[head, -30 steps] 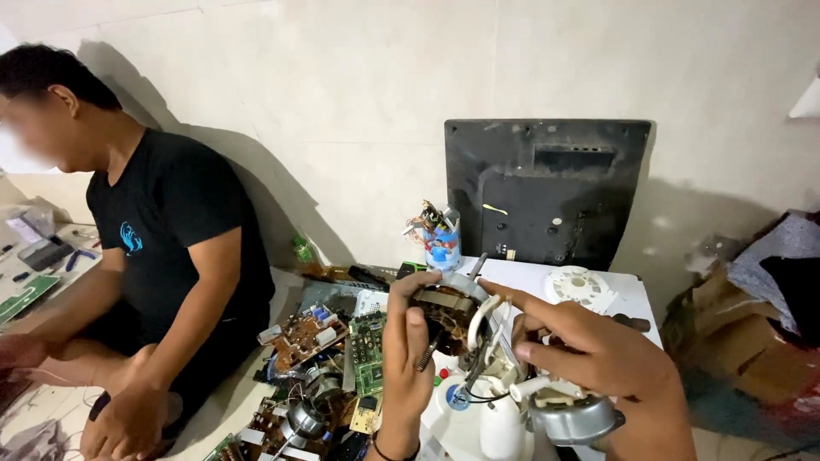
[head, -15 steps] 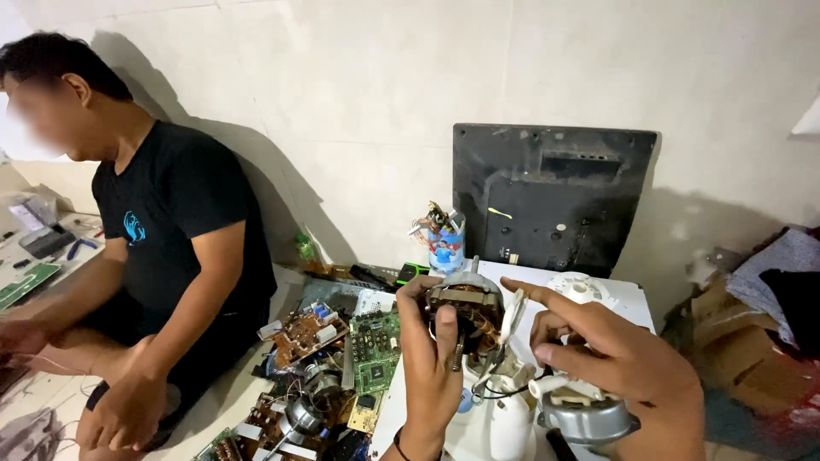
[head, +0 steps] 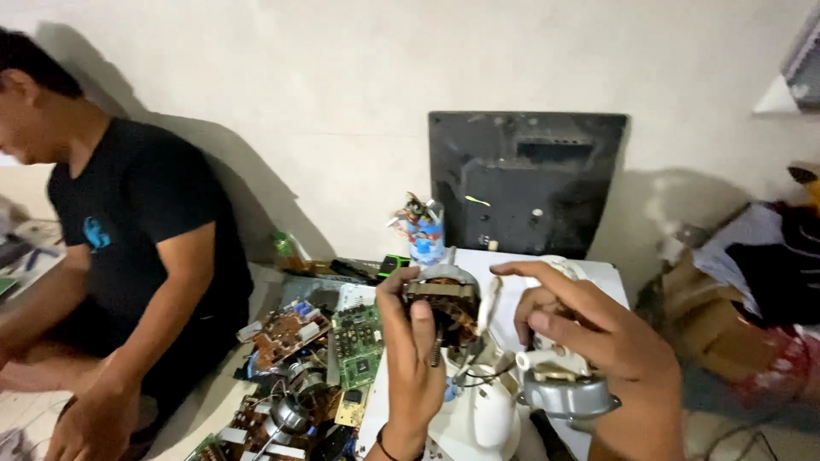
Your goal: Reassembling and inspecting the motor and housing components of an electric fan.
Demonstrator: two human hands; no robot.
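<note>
- While we look down through the head camera, our left hand (head: 414, 358) wraps its fingers around a small electric motor (head: 444, 307), thumb pressed over its front, holding it upright above the white table (head: 598, 277).
- We see copper windings and a metal band on that motor, and thin wires trail from it down to a white plastic housing (head: 478, 414) just below.
- Our right hand (head: 598, 341) sits just beside the motor, fingers half curled and spread; the index finger stretches toward the motor, and we cannot tell whether it touches.
- Under that hand we spot a grey metal part (head: 565, 394) topped with white plastic; the fingers seem to close on it, though the grip is partly hidden.
- Behind stands a black panel (head: 525, 183) against the wall.
- Off to the left, circuit boards (head: 342, 350) lie heaped, and another person in a black shirt (head: 137, 213) sits beside them.
</note>
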